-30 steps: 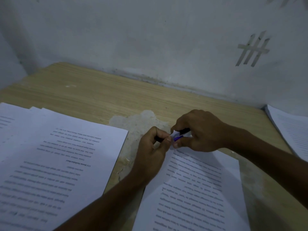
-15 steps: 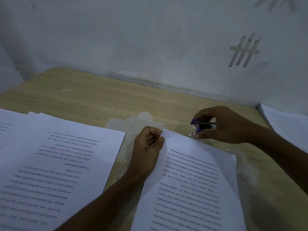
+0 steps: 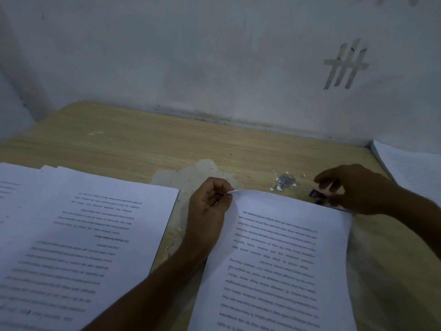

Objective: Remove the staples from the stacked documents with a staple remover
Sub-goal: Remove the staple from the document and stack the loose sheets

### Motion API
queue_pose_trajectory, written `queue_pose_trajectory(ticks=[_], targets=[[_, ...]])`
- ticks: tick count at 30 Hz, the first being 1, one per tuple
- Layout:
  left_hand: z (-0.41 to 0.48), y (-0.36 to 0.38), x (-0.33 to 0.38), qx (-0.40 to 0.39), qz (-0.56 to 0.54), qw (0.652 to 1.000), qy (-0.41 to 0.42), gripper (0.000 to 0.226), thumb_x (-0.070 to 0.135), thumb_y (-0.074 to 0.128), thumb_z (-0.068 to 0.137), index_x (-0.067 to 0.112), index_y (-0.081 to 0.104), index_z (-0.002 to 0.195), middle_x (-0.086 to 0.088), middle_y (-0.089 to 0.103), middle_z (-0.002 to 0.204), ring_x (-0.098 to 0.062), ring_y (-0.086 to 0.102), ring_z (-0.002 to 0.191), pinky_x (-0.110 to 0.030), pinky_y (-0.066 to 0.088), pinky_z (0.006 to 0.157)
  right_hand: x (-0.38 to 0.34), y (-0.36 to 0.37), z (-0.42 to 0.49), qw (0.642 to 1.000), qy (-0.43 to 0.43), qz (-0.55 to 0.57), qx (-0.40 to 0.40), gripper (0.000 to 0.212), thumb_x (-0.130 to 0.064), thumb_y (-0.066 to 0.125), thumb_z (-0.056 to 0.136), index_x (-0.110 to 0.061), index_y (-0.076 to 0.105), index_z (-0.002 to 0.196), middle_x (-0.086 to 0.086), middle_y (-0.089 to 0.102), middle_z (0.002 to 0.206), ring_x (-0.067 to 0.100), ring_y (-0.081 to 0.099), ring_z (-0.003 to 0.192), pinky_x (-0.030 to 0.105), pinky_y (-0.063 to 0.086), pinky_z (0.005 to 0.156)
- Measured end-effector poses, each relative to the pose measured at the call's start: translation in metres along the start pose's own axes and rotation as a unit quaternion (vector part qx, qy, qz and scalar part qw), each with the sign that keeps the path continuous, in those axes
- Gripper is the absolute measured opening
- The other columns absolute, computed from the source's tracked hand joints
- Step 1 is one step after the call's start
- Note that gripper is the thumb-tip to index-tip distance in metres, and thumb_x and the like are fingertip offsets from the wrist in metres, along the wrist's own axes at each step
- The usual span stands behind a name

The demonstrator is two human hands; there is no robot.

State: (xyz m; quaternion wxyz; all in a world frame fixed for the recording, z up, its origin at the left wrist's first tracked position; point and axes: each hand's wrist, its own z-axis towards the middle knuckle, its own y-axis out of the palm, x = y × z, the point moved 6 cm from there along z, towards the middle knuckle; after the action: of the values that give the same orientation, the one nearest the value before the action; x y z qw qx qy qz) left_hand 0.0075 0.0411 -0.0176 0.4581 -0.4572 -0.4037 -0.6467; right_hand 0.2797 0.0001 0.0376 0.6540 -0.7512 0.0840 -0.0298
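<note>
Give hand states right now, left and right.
Left hand: pinching the top corner of the document.
Right hand: at the staple remover; too blurred to tell if the grip is on it.

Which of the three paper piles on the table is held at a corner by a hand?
The middle pile, between the forearms: the left hand pinches its far left corner. The left pile and the far right pile lie unheld.

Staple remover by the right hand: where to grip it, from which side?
Likely best: pinch the staple remover across its two purple sides, thumb opposite fingers, coming from the right, where the right hand hovers over it. It lies at the document's far edge, so a near-side approach meets paper.
</note>
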Motion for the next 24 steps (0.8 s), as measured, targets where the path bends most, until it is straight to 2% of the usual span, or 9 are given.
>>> queue_pose_trajectory(ticks=[2, 4, 6, 7, 11, 14, 19, 22, 24], targets=[[0.0, 0.0, 0.0, -0.003, -0.004, 1.0, 0.002, 0.008, 0.011, 0.051, 0.078, 0.014, 0.058, 0.078, 0.01, 0.062, 0.071, -0.007, 0.058, 0.071, -0.019, 0.049, 0.066, -0.022, -0.021, -0.005, 0.993, -0.035, 0.072, 0.089, 0.026, -0.012, 0.062, 0.089, -0.02, 0.067, 0.113, -0.003, 0.071, 0.105, 0.005, 0.062, 0.084, 0.026, 0.049, 0.08], [-0.001, 0.001, 0.001, -0.01, -0.012, 1.0, 0.005, 0.013, 0.002, 0.052, 0.084, 0.013, 0.057, 0.077, 0.01, 0.062, 0.07, -0.007, 0.058, 0.07, -0.018, 0.049, 0.065, -0.056, -0.032, -0.016, 0.977, -0.081, 0.158, 0.12, 0.024, -0.031, 0.064, 0.086, -0.026, 0.067, 0.109, -0.011, 0.07, 0.099, -0.001, 0.063, 0.081, 0.021, 0.049, 0.076], [-0.001, 0.001, 0.002, -0.013, -0.025, 1.0, 0.01, 0.02, -0.005, 0.051, 0.087, 0.012, 0.057, 0.077, 0.006, 0.062, 0.071, -0.011, 0.058, 0.069, -0.021, 0.05, 0.064, -0.087, -0.025, -0.025, 0.971, -0.114, 0.192, 0.083, 0.047, -0.058, 0.065, 0.071, -0.035, 0.062, 0.112, -0.021, 0.065, 0.1, -0.005, 0.063, 0.083, 0.02, 0.051, 0.075], [-0.001, 0.001, 0.003, -0.014, -0.028, 0.999, 0.016, 0.017, -0.002, 0.051, 0.085, 0.012, 0.058, 0.078, 0.003, 0.062, 0.072, -0.014, 0.058, 0.069, -0.023, 0.051, 0.064, -0.097, -0.017, -0.027, 0.971, -0.124, 0.19, 0.072, 0.054, -0.063, 0.065, 0.068, -0.036, 0.062, 0.115, -0.023, 0.064, 0.102, -0.006, 0.062, 0.085, 0.023, 0.051, 0.077], [-0.001, 0.002, 0.004, -0.021, -0.053, 0.998, 0.02, 0.006, 0.006, 0.052, 0.079, 0.009, 0.058, 0.078, 0.0, 0.062, 0.071, -0.015, 0.058, 0.067, -0.023, 0.051, 0.061, -0.113, 0.004, -0.024, 0.962, -0.171, 0.191, 0.094, 0.03, -0.039, 0.071, 0.081, -0.032, 0.069, 0.11, -0.024, 0.065, 0.1, -0.004, 0.061, 0.086, 0.028, 0.05, 0.077], [-0.002, 0.003, 0.008, -0.028, -0.054, 0.998, 0.032, 0.008, 0.007, 0.052, 0.08, 0.011, 0.058, 0.08, 0.003, 0.063, 0.073, -0.011, 0.06, 0.069, -0.019, 0.051, 0.064, -0.113, 0.008, -0.023, 0.951, -0.189, 0.205, 0.134, 0.024, -0.03, 0.072, 0.082, -0.028, 0.073, 0.106, -0.025, 0.066, 0.096, -0.003, 0.063, 0.087, 0.026, 0.052, 0.076], [-0.001, 0.002, 0.008, -0.039, -0.019, 0.997, 0.067, 0.005, 0.02, 0.06, 0.077, 0.023, 0.064, 0.079, 0.01, 0.067, 0.084, -0.011, 0.063, 0.085, -0.022, 0.051, 0.078, -0.114, 0.004, -0.029, 0.929, -0.239, 0.185, 0.215, 0.024, -0.037, 0.061, 0.083, -0.029, 0.075, 0.101, -0.022, 0.068, 0.092, -0.005, 0.061, 0.084, 0.004, 0.041, 0.067], [0.001, 0.0, 0.004, -0.045, -0.017, 0.996, 0.074, 0.009, 0.029, 0.058, 0.072, 0.033, 0.066, 0.07, 0.015, 0.066, 0.089, -0.009, 0.062, 0.091, -0.022, 0.05, 0.083, -0.119, 0.0, -0.042, 0.891, -0.301, 0.106, 0.323, 0.026, -0.033, 0.058, 0.085, -0.019, 0.076, 0.096, -0.005, 0.075, 0.088, 0.007, 0.069, 0.072, 0.02, 0.053, 0.061], [0.001, -0.001, 0.004, -0.05, -0.033, 0.995, 0.078, 0.01, 0.028, 0.059, 0.07, 0.034, 0.066, 0.066, 0.015, 0.066, 0.091, -0.008, 0.061, 0.092, -0.021, 0.048, 0.082, -0.123, 0.003, -0.052, 0.85, -0.343, 0.019, 0.399, 0.019, -0.022, 0.061, 0.086, -0.012, 0.077, 0.091, 0.002, 0.075, 0.084, 0.016, 0.07, 0.067, 0.029, 0.055, 0.052]])
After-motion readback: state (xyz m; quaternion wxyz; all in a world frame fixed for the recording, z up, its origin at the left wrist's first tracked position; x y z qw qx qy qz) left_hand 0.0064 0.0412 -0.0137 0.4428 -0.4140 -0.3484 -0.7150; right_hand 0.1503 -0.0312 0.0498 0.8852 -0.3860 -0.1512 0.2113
